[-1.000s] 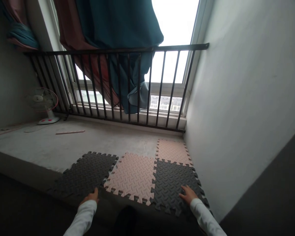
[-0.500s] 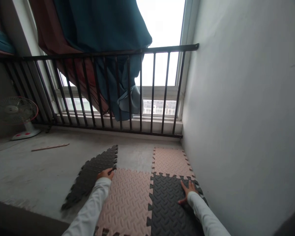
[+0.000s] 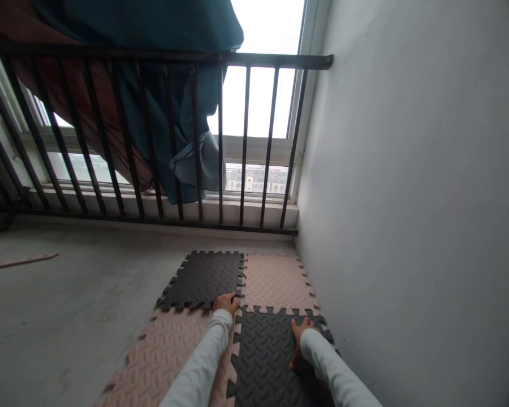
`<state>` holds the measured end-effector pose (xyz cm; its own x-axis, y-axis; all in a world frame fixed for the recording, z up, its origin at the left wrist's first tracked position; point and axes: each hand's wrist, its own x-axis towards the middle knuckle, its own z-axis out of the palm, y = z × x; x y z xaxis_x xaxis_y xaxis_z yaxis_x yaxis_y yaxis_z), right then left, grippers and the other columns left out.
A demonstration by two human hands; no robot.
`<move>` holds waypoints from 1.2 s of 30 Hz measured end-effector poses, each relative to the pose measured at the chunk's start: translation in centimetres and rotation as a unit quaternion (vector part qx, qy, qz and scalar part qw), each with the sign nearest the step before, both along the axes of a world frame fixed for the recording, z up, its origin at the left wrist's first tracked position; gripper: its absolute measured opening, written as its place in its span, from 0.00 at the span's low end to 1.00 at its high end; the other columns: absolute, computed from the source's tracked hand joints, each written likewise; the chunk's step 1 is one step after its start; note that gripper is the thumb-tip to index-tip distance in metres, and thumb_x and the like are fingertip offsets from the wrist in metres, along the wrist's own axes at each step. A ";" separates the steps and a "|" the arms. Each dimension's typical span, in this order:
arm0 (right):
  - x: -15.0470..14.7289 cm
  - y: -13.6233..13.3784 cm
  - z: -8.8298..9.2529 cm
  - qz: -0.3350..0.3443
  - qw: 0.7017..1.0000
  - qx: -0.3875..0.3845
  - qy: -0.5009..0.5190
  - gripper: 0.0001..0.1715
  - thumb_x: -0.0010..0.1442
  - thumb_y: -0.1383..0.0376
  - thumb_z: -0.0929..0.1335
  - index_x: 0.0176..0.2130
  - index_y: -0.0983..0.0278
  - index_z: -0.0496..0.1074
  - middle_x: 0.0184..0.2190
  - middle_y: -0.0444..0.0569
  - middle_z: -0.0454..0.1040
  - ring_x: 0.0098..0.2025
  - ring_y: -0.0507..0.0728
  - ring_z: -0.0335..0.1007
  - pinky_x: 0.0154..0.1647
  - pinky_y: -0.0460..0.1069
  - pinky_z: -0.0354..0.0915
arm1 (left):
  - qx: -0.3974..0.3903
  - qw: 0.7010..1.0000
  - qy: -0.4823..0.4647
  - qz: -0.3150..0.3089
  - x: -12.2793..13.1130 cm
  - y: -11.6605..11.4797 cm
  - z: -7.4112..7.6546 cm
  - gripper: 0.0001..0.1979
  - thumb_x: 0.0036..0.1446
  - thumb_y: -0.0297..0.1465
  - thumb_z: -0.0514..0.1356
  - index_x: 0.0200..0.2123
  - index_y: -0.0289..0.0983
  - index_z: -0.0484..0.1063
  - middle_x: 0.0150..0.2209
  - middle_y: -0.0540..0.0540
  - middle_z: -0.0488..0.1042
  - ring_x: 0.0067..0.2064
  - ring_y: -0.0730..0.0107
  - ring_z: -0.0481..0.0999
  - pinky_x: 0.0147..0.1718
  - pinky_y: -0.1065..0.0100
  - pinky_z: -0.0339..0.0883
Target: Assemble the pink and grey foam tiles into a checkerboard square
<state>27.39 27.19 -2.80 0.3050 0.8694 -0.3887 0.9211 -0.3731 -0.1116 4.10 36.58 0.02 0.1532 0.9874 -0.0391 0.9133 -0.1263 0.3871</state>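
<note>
Far black tile at the corner where the mats meet

Your left hand (image 3: 226, 303) is at the near right corner of the far black foam tile (image 3: 207, 277); you cannot tell from this view whether the fingers are clamped on it. Your right hand (image 3: 302, 336) lies with fingers spread apart on the near black foam tile (image 3: 261, 356). The far black tile's toothed right edge runs just beside the far pink foam tile (image 3: 277, 280), and its near edge meets the near pink foam tile (image 3: 165, 345); whether the teeth are seated is unclear. Grey floor (image 3: 68, 322) extends to your left, with a thin pinkish strip (image 3: 23, 262) on it. A white wall (image 3: 407, 198) borders your right; ahead, a dark metal railing (image 3: 275, 60) fronts a blue-and-pink curtain (image 3: 144, 25) and window (image 3: 259, 96).
</note>
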 end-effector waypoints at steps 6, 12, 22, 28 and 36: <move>-1.7 -0.9 3.5 0.002 0.993 -0.112 -0.033 0.65 0.26 0.46 0.71 0.58 0.61 0.44 0.59 0.59 0.39 0.58 0.71 0.36 0.53 0.65 0.43 | 0.010 0.999 0.043 -0.019 1.6 0.1 -0.6 0.17 0.50 0.32 0.49 0.42 0.40 0.70 0.41 0.44 0.73 0.43 0.69 0.70 0.39 0.72 0.61; -2.5 -1.5 5.2 0.029 0.988 -0.143 -0.059 0.77 0.13 0.57 0.75 0.58 0.64 0.39 0.59 0.63 0.38 0.58 0.71 0.34 0.55 0.62 0.43 | 0.013 0.995 0.079 -0.052 1.8 0.0 -1.2 0.15 0.50 0.32 0.48 0.38 0.42 0.71 0.38 0.45 0.74 0.41 0.70 0.70 0.37 0.73 0.62; -2.5 -1.6 5.4 0.035 0.986 -0.148 -0.066 0.74 0.18 0.57 0.75 0.58 0.64 0.39 0.59 0.63 0.38 0.58 0.72 0.35 0.54 0.61 0.45 | 0.013 0.987 0.136 -0.086 2.4 -0.1 -0.6 0.15 0.50 0.30 0.47 0.35 0.38 0.72 0.38 0.42 0.73 0.40 0.67 0.71 0.37 0.70 0.63; -2.4 -1.4 5.0 0.024 0.990 -0.130 -0.052 0.75 0.15 0.59 0.75 0.58 0.63 0.40 0.59 0.63 0.38 0.58 0.73 0.36 0.54 0.64 0.44 | -0.004 0.987 0.148 -0.068 3.1 0.0 -0.1 0.15 0.49 0.27 0.48 0.37 0.38 0.71 0.39 0.40 0.73 0.42 0.64 0.71 0.37 0.67 0.64; -2.8 -1.1 5.6 0.025 0.983 -0.170 -0.067 0.76 0.16 0.58 0.75 0.58 0.65 0.37 0.59 0.65 0.37 0.58 0.72 0.35 0.54 0.62 0.46 | -0.031 0.989 0.137 -0.048 3.6 0.1 -0.2 0.15 0.50 0.28 0.47 0.36 0.37 0.72 0.39 0.38 0.73 0.42 0.61 0.71 0.36 0.64 0.65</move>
